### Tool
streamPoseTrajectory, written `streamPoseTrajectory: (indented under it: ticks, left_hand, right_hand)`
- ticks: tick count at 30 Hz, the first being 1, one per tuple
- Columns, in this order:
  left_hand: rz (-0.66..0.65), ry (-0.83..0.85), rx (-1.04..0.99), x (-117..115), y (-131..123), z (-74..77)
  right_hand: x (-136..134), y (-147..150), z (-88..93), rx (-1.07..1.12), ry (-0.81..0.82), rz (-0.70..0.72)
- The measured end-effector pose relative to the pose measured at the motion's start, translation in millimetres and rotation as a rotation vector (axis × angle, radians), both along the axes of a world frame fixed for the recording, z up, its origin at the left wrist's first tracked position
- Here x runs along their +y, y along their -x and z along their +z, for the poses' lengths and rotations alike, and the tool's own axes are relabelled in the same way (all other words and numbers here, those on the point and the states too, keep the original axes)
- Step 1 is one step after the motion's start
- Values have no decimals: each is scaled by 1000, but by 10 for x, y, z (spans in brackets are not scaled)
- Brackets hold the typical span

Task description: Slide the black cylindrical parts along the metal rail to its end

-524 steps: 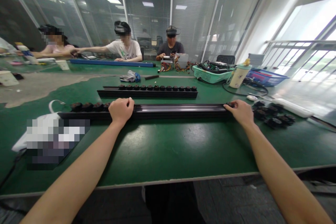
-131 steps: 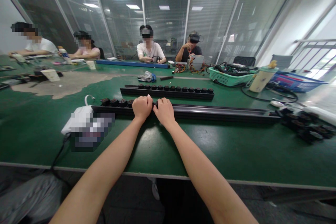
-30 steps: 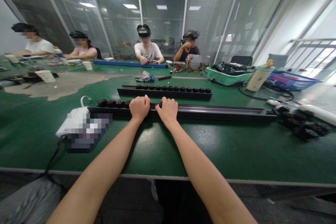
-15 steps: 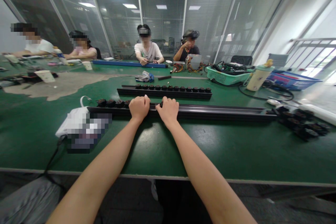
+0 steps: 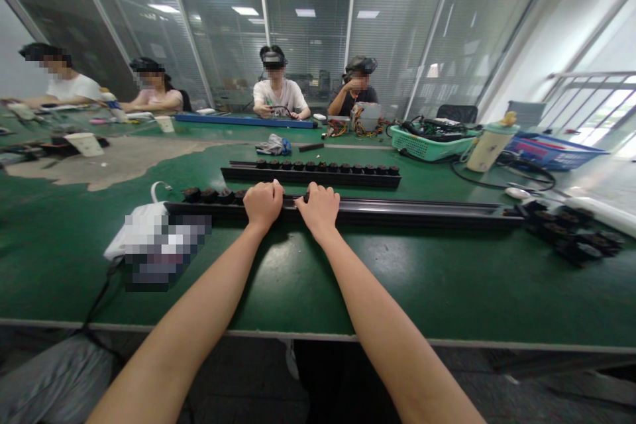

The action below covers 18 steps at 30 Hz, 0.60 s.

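A long black rail (image 5: 422,213) with a channel along its top lies across the table in front of me. Several black round-topped modules (image 5: 209,195) sit in a row at its left part. My left hand (image 5: 263,205) is closed over the rail, just right of those modules; what lies beneath its fingers is hidden. Close beside it on the right, my right hand (image 5: 320,209) is closed over the same channel. A small black module (image 5: 306,198) shows at its thumb, mostly covered by the fingers.
Behind lies a shorter black rail (image 5: 308,176) holding a row of modules. Loose black modules (image 5: 571,232) pile at the right end. A white box (image 5: 142,228) with a cable stands left. Farther back are a green basket (image 5: 432,146), a bottle (image 5: 489,148) and several seated people.
My hands and the rail stay almost exactly where they were. Across the table, the person in white has raised a hand slightly, with a dark cable-like thing showing.
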State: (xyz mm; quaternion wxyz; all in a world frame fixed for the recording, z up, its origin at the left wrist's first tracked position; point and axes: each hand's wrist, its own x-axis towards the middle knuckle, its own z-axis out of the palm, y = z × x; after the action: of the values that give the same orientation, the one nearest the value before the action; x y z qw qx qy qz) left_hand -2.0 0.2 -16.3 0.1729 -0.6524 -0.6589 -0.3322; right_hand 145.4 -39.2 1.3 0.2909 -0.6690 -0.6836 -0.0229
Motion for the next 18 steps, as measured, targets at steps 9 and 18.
streamPoseTrajectory:
  ticks: [9, 18]
  left_hand:
    - [6, 0, 8, 19, 6, -17]
    - [-4, -33, 12, 20, 8, -21]
  right_hand:
    - [-8, -13, 16, 9, 20, -25]
    - [-8, -19, 23, 31, 15, -34]
